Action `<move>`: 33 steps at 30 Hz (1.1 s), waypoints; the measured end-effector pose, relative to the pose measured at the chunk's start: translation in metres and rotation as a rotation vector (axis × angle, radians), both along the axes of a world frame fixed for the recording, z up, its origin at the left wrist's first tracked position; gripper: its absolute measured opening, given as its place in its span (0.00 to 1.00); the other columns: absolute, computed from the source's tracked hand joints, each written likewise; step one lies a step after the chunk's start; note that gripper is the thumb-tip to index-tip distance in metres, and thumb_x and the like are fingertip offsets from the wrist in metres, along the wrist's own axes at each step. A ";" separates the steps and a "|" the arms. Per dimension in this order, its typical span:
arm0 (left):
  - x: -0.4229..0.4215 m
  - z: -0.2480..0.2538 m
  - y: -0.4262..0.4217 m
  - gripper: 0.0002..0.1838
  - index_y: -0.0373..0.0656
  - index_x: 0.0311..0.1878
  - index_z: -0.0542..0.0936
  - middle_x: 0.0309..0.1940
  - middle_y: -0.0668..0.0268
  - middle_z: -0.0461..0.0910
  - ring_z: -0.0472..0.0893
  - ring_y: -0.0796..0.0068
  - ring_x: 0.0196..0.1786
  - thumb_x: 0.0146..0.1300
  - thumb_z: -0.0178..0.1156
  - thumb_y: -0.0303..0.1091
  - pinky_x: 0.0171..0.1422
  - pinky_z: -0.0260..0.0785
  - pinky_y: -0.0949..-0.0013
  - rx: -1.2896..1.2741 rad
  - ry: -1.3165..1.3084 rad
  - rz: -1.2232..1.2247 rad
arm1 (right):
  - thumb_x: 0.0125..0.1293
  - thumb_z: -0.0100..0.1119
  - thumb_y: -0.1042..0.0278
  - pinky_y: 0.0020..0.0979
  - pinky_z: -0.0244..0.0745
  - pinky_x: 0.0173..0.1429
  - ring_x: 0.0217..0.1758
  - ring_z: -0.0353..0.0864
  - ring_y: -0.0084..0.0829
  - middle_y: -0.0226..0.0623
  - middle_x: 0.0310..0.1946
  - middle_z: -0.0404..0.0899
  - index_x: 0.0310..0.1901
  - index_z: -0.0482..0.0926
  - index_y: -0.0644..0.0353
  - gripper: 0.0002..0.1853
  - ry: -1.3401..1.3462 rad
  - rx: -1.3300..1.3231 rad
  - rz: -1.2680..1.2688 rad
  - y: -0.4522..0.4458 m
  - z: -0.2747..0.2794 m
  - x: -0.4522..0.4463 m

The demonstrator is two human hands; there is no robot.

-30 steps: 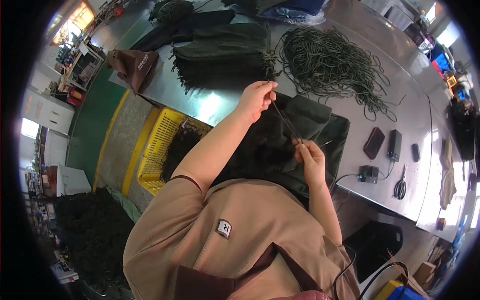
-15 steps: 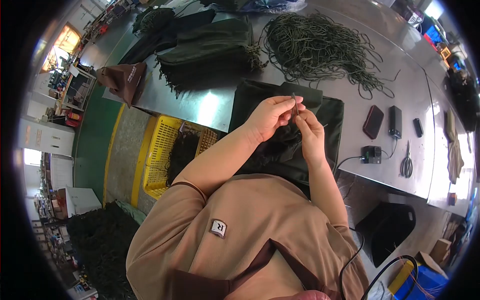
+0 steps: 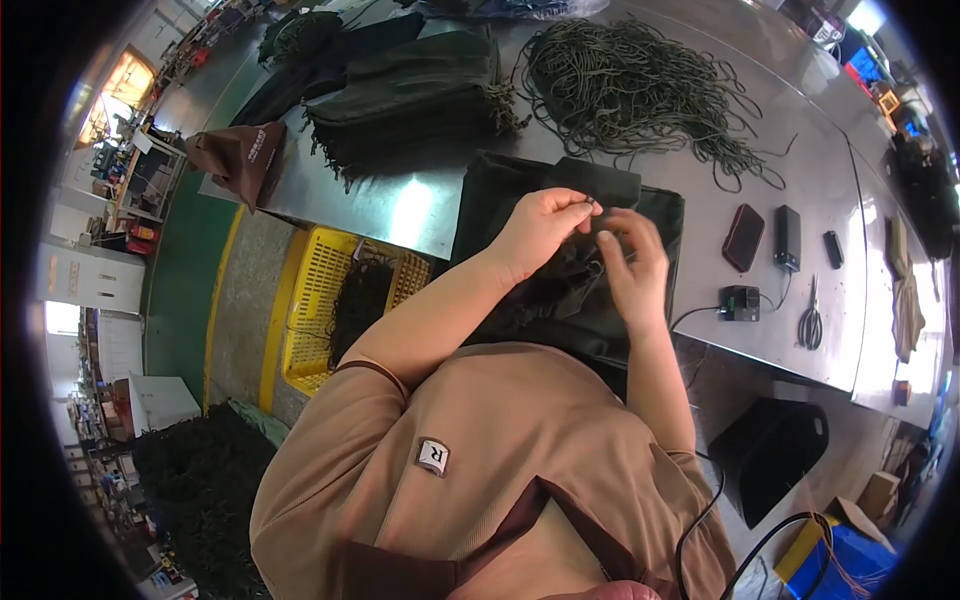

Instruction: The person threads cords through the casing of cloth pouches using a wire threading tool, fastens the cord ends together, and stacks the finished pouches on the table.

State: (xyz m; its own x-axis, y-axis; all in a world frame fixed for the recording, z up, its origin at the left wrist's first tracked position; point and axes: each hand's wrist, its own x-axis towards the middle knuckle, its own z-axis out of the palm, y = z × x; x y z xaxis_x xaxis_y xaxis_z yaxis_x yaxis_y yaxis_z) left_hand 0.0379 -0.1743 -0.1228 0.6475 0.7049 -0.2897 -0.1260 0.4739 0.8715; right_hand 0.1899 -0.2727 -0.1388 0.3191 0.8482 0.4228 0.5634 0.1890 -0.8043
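Note:
My left hand [image 3: 545, 230] is closed in a pinch over the dark green folded fabric [image 3: 490, 200]. Between its fingertips is a small thin dark piece [image 3: 593, 203] that looks like cord; most of it is hidden. Just to the right, my right hand [image 3: 637, 268] has its fingers bent and apart, slightly smeared by motion, with nothing visible in them. Under the hands, the fabric lies at the table's near edge, with dark loose strands [image 3: 560, 290] on it.
A heap of green cord [image 3: 620, 85] lies beyond the fabric, beside stacked fringed fabric [image 3: 410, 100]. At right are a phone [image 3: 743, 238], a black power bank [image 3: 788, 240], a small camera [image 3: 740, 302] and scissors [image 3: 811, 322]. A yellow basket [image 3: 308, 310] stands at left.
Both hands were pinching the thin dark piece together. My right hand has let go, moved slightly right and spread its fingers, while the left keeps its pinch.

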 end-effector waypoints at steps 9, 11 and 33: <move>0.005 0.024 -0.018 0.09 0.33 0.46 0.84 0.31 0.64 0.83 0.80 0.79 0.35 0.71 0.57 0.27 0.44 0.72 0.74 0.745 0.389 -0.195 | 0.62 0.64 0.84 0.27 0.75 0.39 0.34 0.81 0.28 0.37 0.35 0.82 0.52 0.85 0.62 0.16 -0.065 -0.093 0.249 -0.012 0.053 0.023; 0.004 0.029 -0.022 0.09 0.34 0.46 0.84 0.32 0.64 0.84 0.80 0.79 0.36 0.70 0.57 0.26 0.45 0.73 0.74 0.635 0.404 -0.291 | 0.62 0.64 0.84 0.26 0.74 0.38 0.32 0.80 0.28 0.37 0.34 0.82 0.49 0.86 0.63 0.14 -0.056 -0.123 0.263 -0.017 0.054 0.024; -0.025 -0.007 -0.025 0.08 0.39 0.47 0.84 0.36 0.68 0.81 0.76 0.81 0.34 0.69 0.60 0.29 0.40 0.71 0.75 0.641 0.411 -0.154 | 0.58 0.60 0.88 0.38 0.67 0.71 0.72 0.71 0.47 0.55 0.72 0.64 0.40 0.78 0.62 0.11 0.098 -0.313 0.579 -0.067 0.074 0.003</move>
State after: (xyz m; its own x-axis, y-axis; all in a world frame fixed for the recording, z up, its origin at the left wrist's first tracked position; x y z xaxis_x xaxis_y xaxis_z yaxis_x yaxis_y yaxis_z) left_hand 0.0132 -0.1996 -0.1301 0.6808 0.7265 -0.0934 0.2926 -0.1529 0.9439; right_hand 0.1926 -0.3394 -0.0644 -0.2003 0.9723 0.1208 0.3626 0.1881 -0.9128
